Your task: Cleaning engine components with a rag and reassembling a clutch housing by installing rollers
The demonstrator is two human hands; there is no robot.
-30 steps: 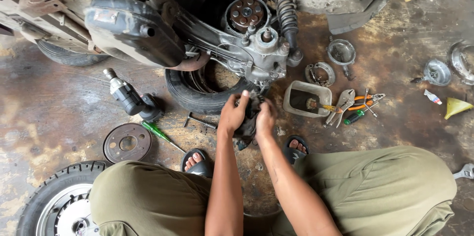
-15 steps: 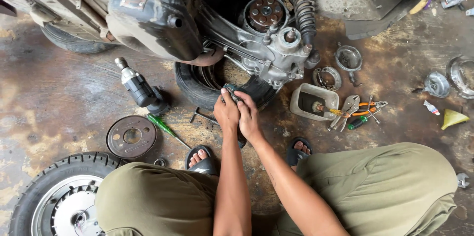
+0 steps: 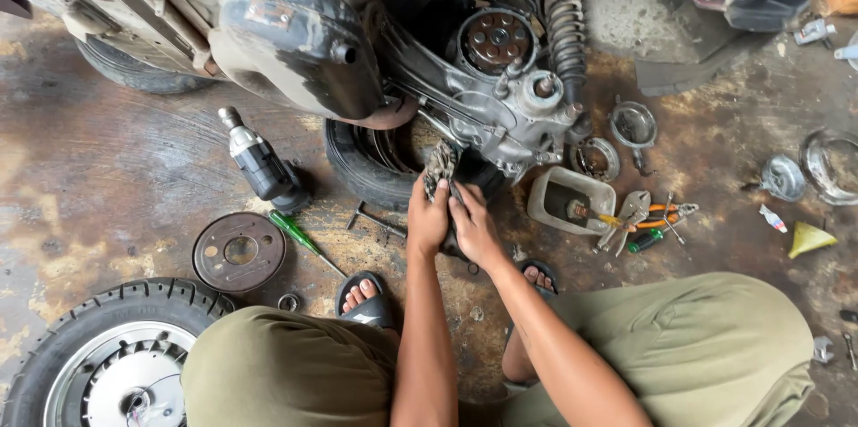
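Both hands are close together, just under the engine (image 3: 500, 114) of the scooter (image 3: 295, 43). The left hand (image 3: 427, 217) has its fingers closed around a small dirty metal part (image 3: 440, 168), which stands upright above the knuckles and touches the bottom of the engine case. The right hand (image 3: 474, 226) is pressed against the left one; its fingers are curled on the lower side of the same part, so both hands hold it (I cannot tell how much of the part is hidden inside the palms).

Around them, from big to small: the scooter body fills the top of the view, with a grey muffler (image 3: 299, 47) on the left and a spring shock absorber (image 3: 563, 20) beside the engine. A loose wheel (image 3: 107, 360) lies at the lower left corner. A black tire (image 3: 366, 163) lies flat under the muffler, just left of the hands. A power tool (image 3: 259, 163) lies on the floor (image 3: 107, 177), well apart from the hands. A round rusty disc (image 3: 239, 251) is near a green screwdriver (image 3: 299, 238). On the right, a grey plastic tray (image 3: 572, 199) sits beside pliers (image 3: 657, 217) with orange handles. The person's knees and sandals (image 3: 366, 297) are below the hands.
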